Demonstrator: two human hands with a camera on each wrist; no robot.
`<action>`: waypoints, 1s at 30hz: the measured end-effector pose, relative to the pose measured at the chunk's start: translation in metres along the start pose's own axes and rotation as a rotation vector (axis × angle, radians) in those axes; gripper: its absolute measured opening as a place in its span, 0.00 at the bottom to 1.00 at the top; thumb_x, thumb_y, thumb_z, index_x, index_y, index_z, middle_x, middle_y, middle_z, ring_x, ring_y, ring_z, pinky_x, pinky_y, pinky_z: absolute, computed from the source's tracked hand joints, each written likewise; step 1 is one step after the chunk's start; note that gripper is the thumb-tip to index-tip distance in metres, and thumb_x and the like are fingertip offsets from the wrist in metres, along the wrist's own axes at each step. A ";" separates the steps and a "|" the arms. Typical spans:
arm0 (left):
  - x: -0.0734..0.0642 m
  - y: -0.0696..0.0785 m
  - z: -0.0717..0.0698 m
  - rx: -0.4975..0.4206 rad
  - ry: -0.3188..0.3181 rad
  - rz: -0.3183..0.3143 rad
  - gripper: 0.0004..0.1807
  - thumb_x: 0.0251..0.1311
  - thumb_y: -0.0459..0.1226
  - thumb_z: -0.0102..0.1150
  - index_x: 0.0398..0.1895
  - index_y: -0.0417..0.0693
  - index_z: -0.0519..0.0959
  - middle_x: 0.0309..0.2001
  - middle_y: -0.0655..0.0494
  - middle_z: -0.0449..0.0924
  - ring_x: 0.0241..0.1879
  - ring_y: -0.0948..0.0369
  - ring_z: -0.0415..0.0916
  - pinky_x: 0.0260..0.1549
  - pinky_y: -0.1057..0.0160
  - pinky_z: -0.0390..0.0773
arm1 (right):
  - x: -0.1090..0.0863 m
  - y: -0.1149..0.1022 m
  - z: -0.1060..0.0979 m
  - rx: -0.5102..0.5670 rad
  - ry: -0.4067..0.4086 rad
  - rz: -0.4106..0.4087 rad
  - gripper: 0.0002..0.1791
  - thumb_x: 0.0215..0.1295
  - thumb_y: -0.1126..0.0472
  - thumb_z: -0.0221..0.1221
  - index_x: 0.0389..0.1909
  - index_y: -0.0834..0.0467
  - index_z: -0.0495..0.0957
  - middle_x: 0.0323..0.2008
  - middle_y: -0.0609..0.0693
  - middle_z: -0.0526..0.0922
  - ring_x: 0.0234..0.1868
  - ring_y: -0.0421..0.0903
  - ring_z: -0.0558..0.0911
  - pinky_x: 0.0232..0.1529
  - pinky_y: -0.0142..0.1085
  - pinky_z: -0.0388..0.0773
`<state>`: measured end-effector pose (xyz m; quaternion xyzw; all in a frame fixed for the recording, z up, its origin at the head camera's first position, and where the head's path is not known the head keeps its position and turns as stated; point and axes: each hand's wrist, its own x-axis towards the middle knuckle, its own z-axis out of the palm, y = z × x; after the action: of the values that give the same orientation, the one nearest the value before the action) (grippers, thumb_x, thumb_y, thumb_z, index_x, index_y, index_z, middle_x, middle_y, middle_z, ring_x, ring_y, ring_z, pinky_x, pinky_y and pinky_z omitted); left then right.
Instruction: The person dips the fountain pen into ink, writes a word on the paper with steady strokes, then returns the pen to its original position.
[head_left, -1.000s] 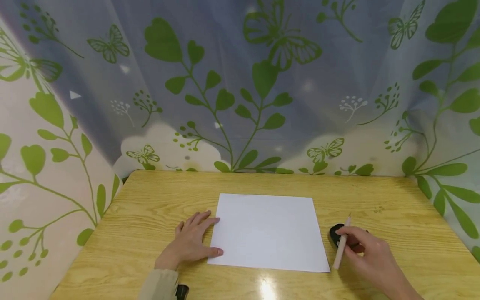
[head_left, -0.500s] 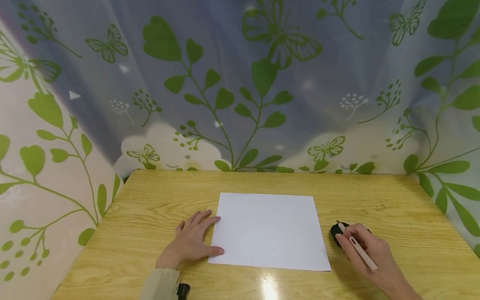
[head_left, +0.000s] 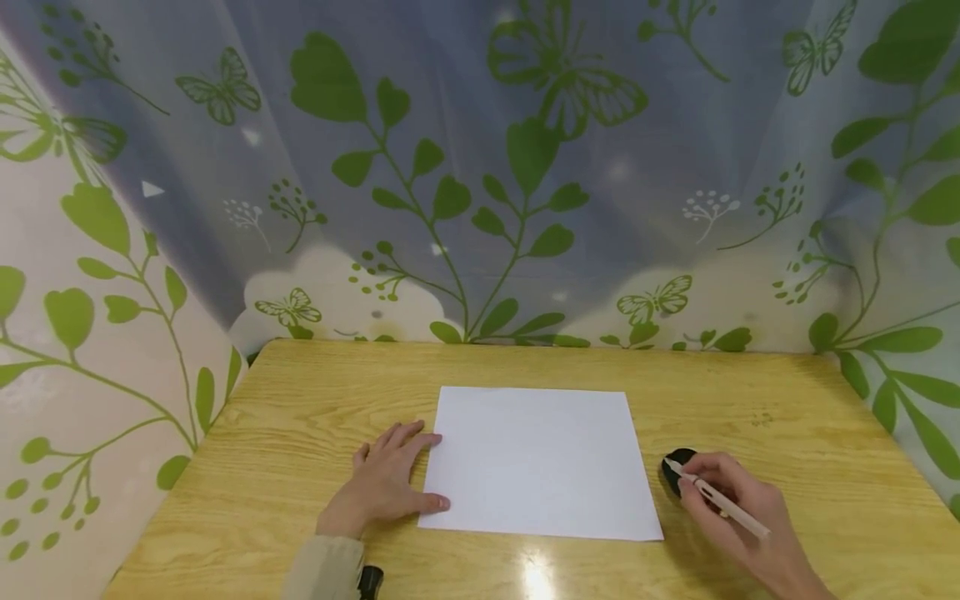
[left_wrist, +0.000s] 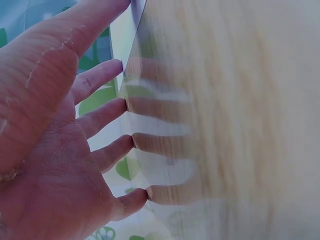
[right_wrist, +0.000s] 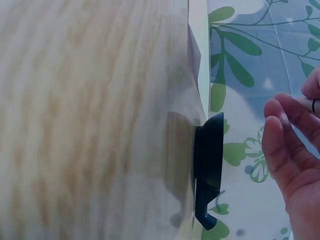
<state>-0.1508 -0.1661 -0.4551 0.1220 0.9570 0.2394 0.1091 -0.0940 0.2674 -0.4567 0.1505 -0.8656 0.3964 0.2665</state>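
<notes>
A white sheet of paper (head_left: 540, 467) lies flat on the wooden table. My left hand (head_left: 382, 483) rests at its left edge, fingers spread, with thumb and forefinger touching the paper; the left wrist view shows the palm (left_wrist: 55, 175) with fingertips on the tabletop. At the right, my right hand (head_left: 750, 508) pinches a slim, pale pen-shaped tool (head_left: 731, 507) with a pointed tip; pen or brush, I cannot tell. Its tip points left over a small black dish-like thing (head_left: 678, 458). From the side, this black piece (right_wrist: 209, 155) has a short tail, and the fingers (right_wrist: 280, 145) stand above it.
The wooden table (head_left: 337, 383) reaches back to a curtain (head_left: 600, 208) with green leaves and butterflies. Patterned cloth also hangs at both sides. A black device (head_left: 370, 581) sits at the left sleeve (head_left: 324, 568).
The pale tool has turned in my right hand: its tip pointed up and away, and now points left over the black dish-like thing. My left hand and the paper have stayed put.
</notes>
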 end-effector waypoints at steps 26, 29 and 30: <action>0.011 0.008 0.000 0.014 0.019 0.058 0.47 0.51 0.56 0.76 0.74 0.55 0.70 0.80 0.48 0.57 0.78 0.36 0.53 0.62 0.18 0.56 | 0.008 -0.021 0.030 0.140 -0.059 0.111 0.13 0.59 0.72 0.69 0.35 0.50 0.82 0.24 0.46 0.88 0.21 0.31 0.81 0.20 0.24 0.74; 0.012 0.008 0.000 0.017 0.008 0.077 0.46 0.51 0.55 0.77 0.74 0.55 0.70 0.80 0.48 0.58 0.77 0.35 0.53 0.62 0.19 0.56 | 0.010 -0.027 0.036 0.133 -0.074 0.181 0.10 0.61 0.69 0.69 0.35 0.50 0.82 0.25 0.48 0.88 0.22 0.33 0.82 0.21 0.26 0.76; 0.013 0.008 0.000 0.017 0.003 0.079 0.45 0.51 0.55 0.77 0.74 0.56 0.71 0.80 0.48 0.58 0.77 0.35 0.54 0.62 0.19 0.56 | 0.011 -0.029 0.037 0.132 -0.080 0.210 0.09 0.62 0.68 0.70 0.35 0.50 0.82 0.25 0.48 0.88 0.22 0.34 0.82 0.21 0.26 0.76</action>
<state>-0.1613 -0.1554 -0.4529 0.1602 0.9537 0.2354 0.0973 -0.1021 0.2193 -0.4526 0.0922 -0.8585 0.4719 0.1783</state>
